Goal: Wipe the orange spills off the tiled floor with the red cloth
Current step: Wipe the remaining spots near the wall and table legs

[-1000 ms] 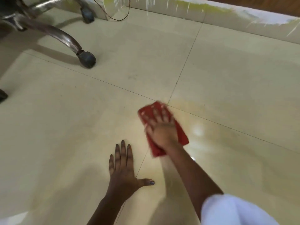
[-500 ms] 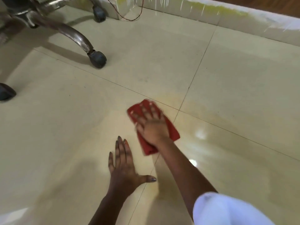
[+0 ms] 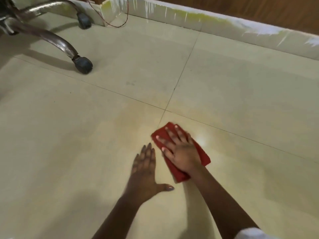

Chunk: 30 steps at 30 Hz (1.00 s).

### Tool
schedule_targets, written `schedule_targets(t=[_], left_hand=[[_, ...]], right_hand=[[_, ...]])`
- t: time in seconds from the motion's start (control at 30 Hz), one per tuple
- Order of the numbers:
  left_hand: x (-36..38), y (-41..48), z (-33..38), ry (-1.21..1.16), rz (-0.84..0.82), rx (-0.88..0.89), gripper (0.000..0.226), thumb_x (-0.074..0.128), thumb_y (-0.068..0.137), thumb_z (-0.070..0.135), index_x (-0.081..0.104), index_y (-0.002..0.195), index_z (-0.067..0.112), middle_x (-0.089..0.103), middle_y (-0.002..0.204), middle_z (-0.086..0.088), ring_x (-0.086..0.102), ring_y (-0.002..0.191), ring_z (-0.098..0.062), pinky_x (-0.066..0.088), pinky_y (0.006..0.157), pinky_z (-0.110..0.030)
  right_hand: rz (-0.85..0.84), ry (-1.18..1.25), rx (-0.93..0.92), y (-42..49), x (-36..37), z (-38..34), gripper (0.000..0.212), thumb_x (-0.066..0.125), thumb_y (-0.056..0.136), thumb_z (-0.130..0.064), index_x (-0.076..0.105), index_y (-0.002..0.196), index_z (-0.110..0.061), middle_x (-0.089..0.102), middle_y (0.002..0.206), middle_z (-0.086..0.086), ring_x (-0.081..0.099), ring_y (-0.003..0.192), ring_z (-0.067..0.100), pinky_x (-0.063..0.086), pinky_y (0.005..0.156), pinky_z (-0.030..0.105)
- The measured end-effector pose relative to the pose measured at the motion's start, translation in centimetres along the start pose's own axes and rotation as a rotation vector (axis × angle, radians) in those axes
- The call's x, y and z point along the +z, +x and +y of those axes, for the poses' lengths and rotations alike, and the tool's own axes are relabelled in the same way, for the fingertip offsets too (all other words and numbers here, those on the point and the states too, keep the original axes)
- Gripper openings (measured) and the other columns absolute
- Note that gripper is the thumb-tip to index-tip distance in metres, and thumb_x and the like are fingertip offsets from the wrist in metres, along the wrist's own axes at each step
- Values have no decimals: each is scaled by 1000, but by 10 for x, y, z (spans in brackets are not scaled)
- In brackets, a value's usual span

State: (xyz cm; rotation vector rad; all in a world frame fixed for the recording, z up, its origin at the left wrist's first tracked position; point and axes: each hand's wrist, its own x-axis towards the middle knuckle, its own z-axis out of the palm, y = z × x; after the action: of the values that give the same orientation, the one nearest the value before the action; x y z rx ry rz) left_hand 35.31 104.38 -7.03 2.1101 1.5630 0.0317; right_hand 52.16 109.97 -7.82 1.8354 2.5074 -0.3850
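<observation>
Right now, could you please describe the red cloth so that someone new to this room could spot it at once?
On the pale tiled floor, find where the grout lines cross. Just nearer than that crossing the right hand presses flat on the red cloth, beside the bare left hand. The only other red is a thin wire by the skirting.

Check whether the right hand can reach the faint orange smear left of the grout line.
Probably yes. The right hand presses the red cloth flat, and the orange smear lies just beyond it across the grout line, with only bare floor between. The left hand rests clear.
</observation>
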Motion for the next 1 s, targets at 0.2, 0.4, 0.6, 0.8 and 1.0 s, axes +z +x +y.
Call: schedule_targets(t=[0.2, 0.4, 0.6, 0.8, 1.0], left_hand=[[28, 12, 26, 87, -56, -67, 139, 17, 49, 100, 20, 144, -1, 14, 154, -20, 5, 141, -29, -4, 109, -42], [29, 13, 23, 120, -74, -71, 133, 24, 52, 99, 28, 142, 1, 22, 152, -17, 14, 140, -29, -1, 109, -42], [28, 13, 21, 149, 23, -28, 140, 18, 46, 101, -6, 147, 7, -14, 155, -12, -21, 140, -19, -18, 108, -38], [34, -1, 64, 176, -64, 239, 129, 35, 56, 92, -4, 147, 10, -12, 156, -8, -24, 139, -13, -17, 110, -35], [72, -8, 128, 276, -164, 439, 129, 27, 57, 95, 9, 147, 4, -3, 156, -17, -7, 142, -21, -5, 110, -42]], right_hand=[[143, 168, 905, 43, -31, 117, 51, 19, 97, -46, 6, 146, -43, -3, 158, 0, -9, 143, 30, 1, 113, 54], [40, 123, 350, 45, -32, 82, 47, 25, 97, -45, 14, 143, -48, 0, 158, -9, -9, 144, 21, 0, 113, 49], [191, 150, 1098, -66, -14, 109, 51, 19, 97, -43, 7, 147, -41, 2, 158, 1, -6, 143, 30, 1, 111, 57], [161, 66, 608, -155, 15, 37, 50, 31, 89, -40, 42, 137, -34, 36, 148, 8, 29, 137, 35, 29, 104, 59], [201, 145, 1225, -263, 19, 113, 51, 20, 95, -44, 11, 146, -44, 7, 158, 0, 0, 144, 26, 10, 112, 53]])
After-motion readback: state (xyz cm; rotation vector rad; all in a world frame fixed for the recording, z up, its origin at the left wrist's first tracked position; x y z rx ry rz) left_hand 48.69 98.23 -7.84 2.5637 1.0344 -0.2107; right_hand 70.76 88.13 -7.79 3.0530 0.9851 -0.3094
